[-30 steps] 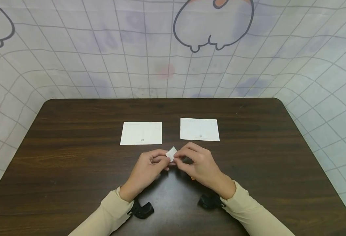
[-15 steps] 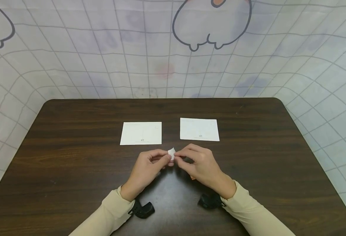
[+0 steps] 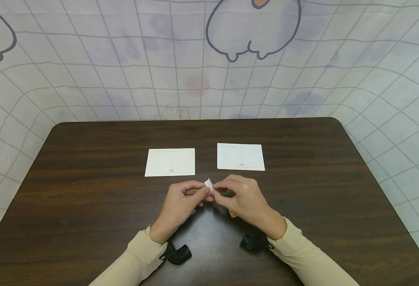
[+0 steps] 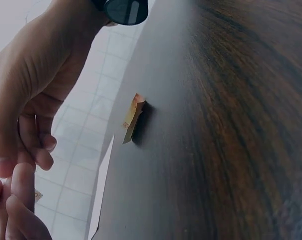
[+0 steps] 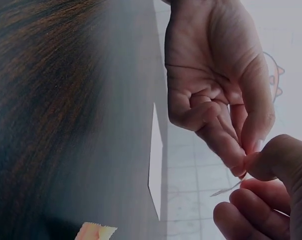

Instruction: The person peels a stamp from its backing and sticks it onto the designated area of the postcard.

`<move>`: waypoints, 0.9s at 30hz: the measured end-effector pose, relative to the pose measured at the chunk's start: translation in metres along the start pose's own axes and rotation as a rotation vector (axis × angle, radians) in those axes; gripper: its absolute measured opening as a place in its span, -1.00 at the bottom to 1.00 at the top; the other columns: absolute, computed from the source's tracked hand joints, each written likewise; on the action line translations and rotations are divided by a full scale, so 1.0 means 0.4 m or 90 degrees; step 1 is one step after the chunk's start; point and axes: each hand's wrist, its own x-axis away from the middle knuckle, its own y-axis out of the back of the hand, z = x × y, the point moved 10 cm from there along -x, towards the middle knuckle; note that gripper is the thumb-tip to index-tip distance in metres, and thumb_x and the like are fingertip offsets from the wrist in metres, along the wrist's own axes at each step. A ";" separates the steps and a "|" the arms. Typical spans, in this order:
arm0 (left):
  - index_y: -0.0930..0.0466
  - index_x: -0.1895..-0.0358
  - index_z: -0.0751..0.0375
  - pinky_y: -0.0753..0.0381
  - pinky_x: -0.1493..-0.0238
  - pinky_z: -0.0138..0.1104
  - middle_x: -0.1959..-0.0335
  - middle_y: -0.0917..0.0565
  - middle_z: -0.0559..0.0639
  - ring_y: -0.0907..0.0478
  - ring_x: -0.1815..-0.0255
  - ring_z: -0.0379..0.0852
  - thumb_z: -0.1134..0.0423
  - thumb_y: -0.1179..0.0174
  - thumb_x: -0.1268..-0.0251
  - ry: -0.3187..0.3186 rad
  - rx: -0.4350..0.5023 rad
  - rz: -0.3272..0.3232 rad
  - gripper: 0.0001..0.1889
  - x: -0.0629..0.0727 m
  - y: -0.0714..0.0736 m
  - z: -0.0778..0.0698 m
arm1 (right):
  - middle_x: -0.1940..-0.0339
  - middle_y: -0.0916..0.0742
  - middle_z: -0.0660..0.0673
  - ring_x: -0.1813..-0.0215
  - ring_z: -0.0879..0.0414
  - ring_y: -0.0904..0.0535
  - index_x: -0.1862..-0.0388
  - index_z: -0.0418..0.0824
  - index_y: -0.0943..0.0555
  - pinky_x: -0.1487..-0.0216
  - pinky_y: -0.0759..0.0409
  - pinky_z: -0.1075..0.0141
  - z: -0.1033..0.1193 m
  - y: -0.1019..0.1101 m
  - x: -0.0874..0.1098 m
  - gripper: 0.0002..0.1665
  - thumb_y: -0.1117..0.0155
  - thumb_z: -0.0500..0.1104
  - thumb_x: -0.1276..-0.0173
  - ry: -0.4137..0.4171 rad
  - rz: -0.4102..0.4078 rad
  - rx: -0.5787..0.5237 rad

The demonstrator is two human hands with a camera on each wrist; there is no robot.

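Observation:
A small white stamp [image 3: 209, 184], its back facing up, is pinched between both hands' fingertips over the middle of the table. My left hand [image 3: 180, 204] grips it from the left with thumb and forefinger. From the other side the right hand [image 3: 248, 201] holds its edge between thumb and forefinger. In the left wrist view a toothed corner of the stamp [image 4: 38, 195] shows past the fingers. Seen by the right wrist camera, it is a thin bent strip [image 5: 225, 191]. An orange stamp-like piece with toothed edges [image 3: 232, 214] lies on the table, partly hidden under my right hand.
Two white postcards lie side by side beyond the hands, one at left [image 3: 170, 162] and one at right [image 3: 240, 156]. The dark wooden table [image 3: 87, 190] ends at a white gridded cloth [image 3: 180, 91] behind. Black cameras sit on both wrists.
The white stamp appears narrower and more curled between the fingertips, and less of its face shows. Both hands stay in nearly the same place. The left forearm has shifted slightly right.

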 end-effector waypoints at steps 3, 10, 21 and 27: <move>-0.81 0.12 0.23 -0.65 0.35 -0.43 0.31 -0.87 0.17 -0.80 0.28 -0.06 0.28 -0.31 -0.43 -0.002 -0.002 -0.005 -0.86 -0.001 0.000 -0.004 | 0.43 -0.81 -0.01 0.38 0.23 -0.70 0.29 -0.20 -0.83 0.37 -0.72 0.31 0.000 0.001 -0.003 -0.88 -0.59 -0.28 -0.17 -0.002 0.002 0.001; -0.79 0.09 0.30 -0.70 0.28 -0.43 0.26 -0.86 0.23 -0.82 0.26 -0.20 0.29 -0.30 -0.43 0.002 0.009 0.006 -0.84 -0.003 -0.005 -0.003 | 0.42 -0.82 -0.01 0.38 0.20 -0.69 0.30 -0.19 -0.83 0.40 -0.68 0.35 -0.003 0.001 -0.007 -0.93 -0.53 -0.31 -0.22 -0.010 0.015 0.007; -0.78 0.09 0.30 -0.73 0.22 -0.41 0.23 -0.86 0.23 -0.81 0.24 -0.24 0.29 -0.28 -0.45 0.006 0.010 0.009 -0.83 -0.003 -0.012 -0.001 | 0.46 -0.76 0.02 0.39 0.16 -0.61 0.41 -0.16 -0.74 0.38 -0.58 0.43 0.001 0.005 -0.007 -0.89 -0.48 -0.35 -0.15 0.021 -0.009 0.023; -0.78 -0.01 0.29 -0.68 0.21 -0.50 0.15 -0.86 0.21 -0.85 0.10 -0.04 0.29 -0.30 -0.42 0.001 -0.024 -0.024 -0.78 0.002 -0.003 -0.002 | 0.46 -0.74 0.04 0.38 0.14 -0.61 0.41 -0.15 -0.71 0.37 -0.57 0.42 0.002 -0.001 -0.005 -0.88 -0.45 -0.35 -0.13 0.026 0.001 0.026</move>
